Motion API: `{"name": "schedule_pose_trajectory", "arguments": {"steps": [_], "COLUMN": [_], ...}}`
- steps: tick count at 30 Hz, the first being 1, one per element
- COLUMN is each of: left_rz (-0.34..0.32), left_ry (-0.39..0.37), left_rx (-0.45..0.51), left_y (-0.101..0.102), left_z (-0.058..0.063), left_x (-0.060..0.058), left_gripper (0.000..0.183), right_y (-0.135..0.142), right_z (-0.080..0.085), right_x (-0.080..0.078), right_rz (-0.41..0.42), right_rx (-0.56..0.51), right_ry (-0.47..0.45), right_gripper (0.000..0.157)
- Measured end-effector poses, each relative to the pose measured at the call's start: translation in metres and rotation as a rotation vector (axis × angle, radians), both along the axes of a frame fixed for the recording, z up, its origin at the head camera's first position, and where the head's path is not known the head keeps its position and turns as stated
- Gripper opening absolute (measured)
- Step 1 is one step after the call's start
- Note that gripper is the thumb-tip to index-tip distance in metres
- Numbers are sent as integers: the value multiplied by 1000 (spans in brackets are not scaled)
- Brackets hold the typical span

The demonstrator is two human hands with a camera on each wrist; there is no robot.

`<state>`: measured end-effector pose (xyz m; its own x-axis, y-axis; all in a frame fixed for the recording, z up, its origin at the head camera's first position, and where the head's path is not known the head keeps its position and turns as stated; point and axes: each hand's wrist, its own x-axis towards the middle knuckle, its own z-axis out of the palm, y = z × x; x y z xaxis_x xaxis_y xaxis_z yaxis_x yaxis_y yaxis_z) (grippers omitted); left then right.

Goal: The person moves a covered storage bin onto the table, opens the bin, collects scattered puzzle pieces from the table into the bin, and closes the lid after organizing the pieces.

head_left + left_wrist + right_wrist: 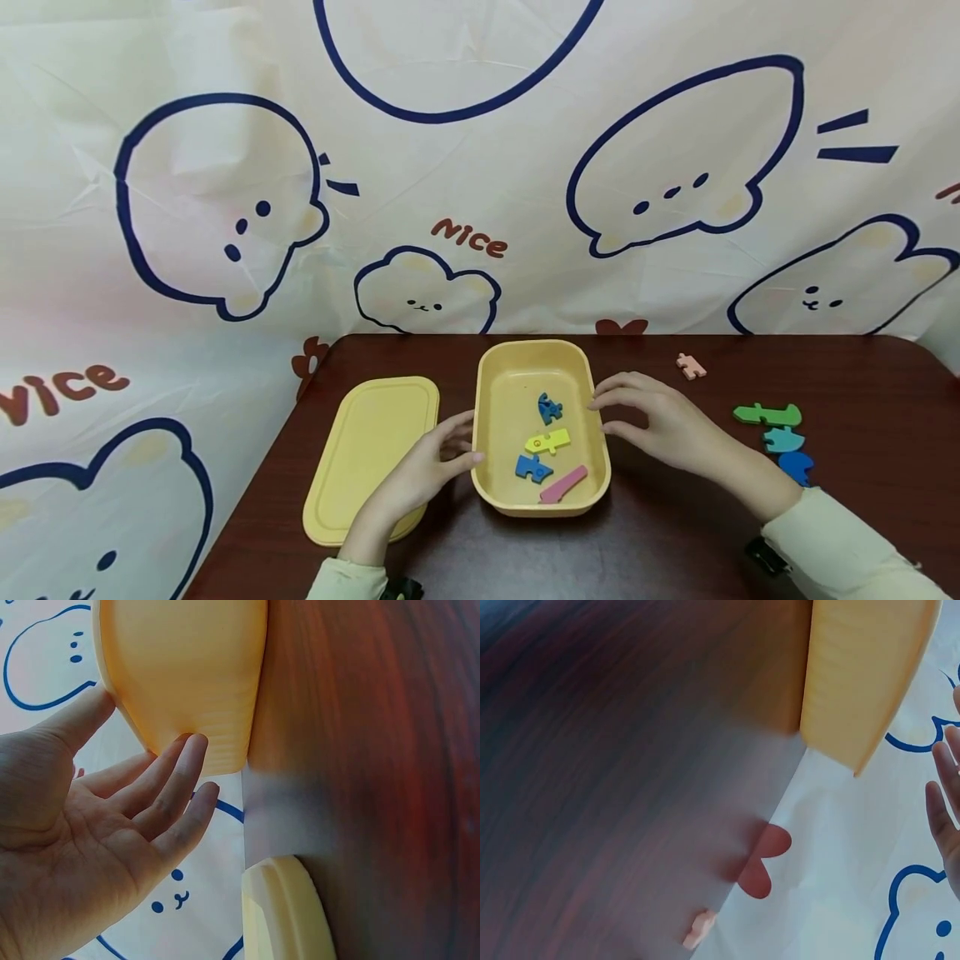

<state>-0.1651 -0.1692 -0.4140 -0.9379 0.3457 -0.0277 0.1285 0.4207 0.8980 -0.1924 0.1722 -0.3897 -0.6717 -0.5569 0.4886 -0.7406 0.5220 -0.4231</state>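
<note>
Yellow open-topped box, at the middle of a dark wooden table; holds a yellow piece, a pink piece and blue jigsaw pieces. Left hand: thumb at the rim, fingers loosely extended by the outer wall. Right hand: relaxed, grasping nothing, just beside the opposite rim. Step, apparently: positioning the box; next move calls for keeping it level. Yellow lid, left; green piece among four loose ones, right.

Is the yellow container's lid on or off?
Off: the lid lies on the table left of the container, whose inside shows puzzle pieces.
</note>
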Motion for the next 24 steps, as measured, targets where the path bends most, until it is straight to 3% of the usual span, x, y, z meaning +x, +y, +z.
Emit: {"name": "schedule_pose_trajectory", "arguments": {"steps": [7, 24], "left_rz": [-8, -4], "left_ry": [-5, 3], "left_rx": [8, -3], "left_y": [0, 0], "left_z": [0, 0], "left_x": [0, 0], "left_gripper": [57, 57], "right_y": [14, 61], "right_z": [4, -6], "right_x": [9, 19], "right_rz": [-46, -41], "right_rx": [46, -10], "right_ry": [-26, 88], "right_gripper": [37, 56]}}
